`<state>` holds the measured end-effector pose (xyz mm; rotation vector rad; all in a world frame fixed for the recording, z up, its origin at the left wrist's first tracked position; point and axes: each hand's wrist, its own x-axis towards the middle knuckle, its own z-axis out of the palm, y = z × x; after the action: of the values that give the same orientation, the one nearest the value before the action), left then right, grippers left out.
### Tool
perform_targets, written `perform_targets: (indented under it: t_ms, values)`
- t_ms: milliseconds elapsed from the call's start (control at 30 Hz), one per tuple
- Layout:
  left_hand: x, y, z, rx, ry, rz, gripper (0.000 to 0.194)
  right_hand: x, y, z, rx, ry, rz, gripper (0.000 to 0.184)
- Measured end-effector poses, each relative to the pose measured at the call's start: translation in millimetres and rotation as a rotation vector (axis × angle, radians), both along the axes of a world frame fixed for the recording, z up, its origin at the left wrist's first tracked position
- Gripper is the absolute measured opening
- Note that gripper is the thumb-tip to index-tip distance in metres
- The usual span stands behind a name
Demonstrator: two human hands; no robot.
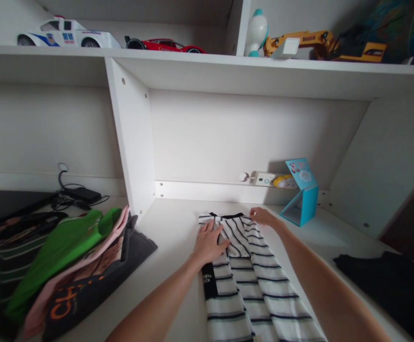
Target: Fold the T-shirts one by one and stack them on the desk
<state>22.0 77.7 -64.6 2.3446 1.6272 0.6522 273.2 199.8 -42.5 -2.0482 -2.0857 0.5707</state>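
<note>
Two bare forearms point(153, 311) reach in from the bottom of the frame toward a white-and-black striped shirt point(253, 289) lying flat on a white built-in desk point(171, 228). The left hand point(207, 242) is open, palm down, pressing on the shirt's folded upper part, fingers spread, beside a black label strip point(208, 280). The right hand point(264, 217) rests at the shirt's far edge near its black collar point(231, 216), fingers loosely curled; whether they pinch the cloth cannot be told.

To the left, a heap of folded clothes holds a green garment point(57, 259), a pink garment point(74, 280) and a dark top with orange lettering point(64, 304), beside a dark green-striped garment point(3, 268). A black garment point(388, 289) lies well apart on the right.

Farther back, a black power adapter point(81, 194) trails cables near a dark flat object point(7, 206). A white power strip point(264, 179) sits against the back wall, just beside a folded blue card stand point(304, 199). On the shelf above stand a white toy police car point(67, 35), a red toy sports car point(166, 46), a white-and-teal figure point(256, 33) and a yellow toy excavator point(299, 45).
</note>
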Motion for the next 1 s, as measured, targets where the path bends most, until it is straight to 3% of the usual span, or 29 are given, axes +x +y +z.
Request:
perform_targets:
  t_ms: [133, 267, 333, 433, 533, 600, 700, 800, 900, 1000]
  values:
    - [0, 0, -0.5, 0.011, 0.010, 0.008, 0.062, -8, -18, 5.5, 0.233, -0.039, -0.007, 0.031]
    - [0, 1, -2.3, 0.030, 0.011, 0.011, 0.059, -22, -67, -8.9, 0.362, -0.037, 0.169, 0.041]
    - [1, 1, -3.5, 0.048, 0.012, 0.007, 0.059, -22, -94, -21.3, 0.333, -0.043, 0.267, 0.050]
    - [1, 3, -5.1, 0.064, 0.018, 0.008, 0.062, -14, -124, -31.5, 0.235, -0.073, 0.266, 0.057]
    - [1, 4, -6.4, 0.065, 0.030, 0.010, 0.064, -4, -153, -26.9, 0.176, -0.093, 0.212, 0.057]
    - [0, 5, -7.0, 0.067, 0.032, 0.006, 0.064, -2, -182, -18.8, 0.148, -0.060, 0.251, 0.058]
    - [0, 6, -6.6, 0.067, 0.024, -0.001, 0.063, 1, -242, -5.9, 0.061, 0.012, 0.306, 0.060]
    - [2, 7, -5.3, 0.058, 0.036, 0.007, 0.062, 13, -304, 2.3, -0.025, 0.038, 0.233, 0.059]
    - [3, 9, -4.8, 0.047, 0.073, 0.007, 0.064, 35, -350, 1.1, -0.021, 0.120, 0.228, 0.058]
    - [3, 10, -6.0, 0.043, 0.102, 0.000, 0.064, 54, -378, -9.4, 0.080, 0.198, 0.260, 0.059]
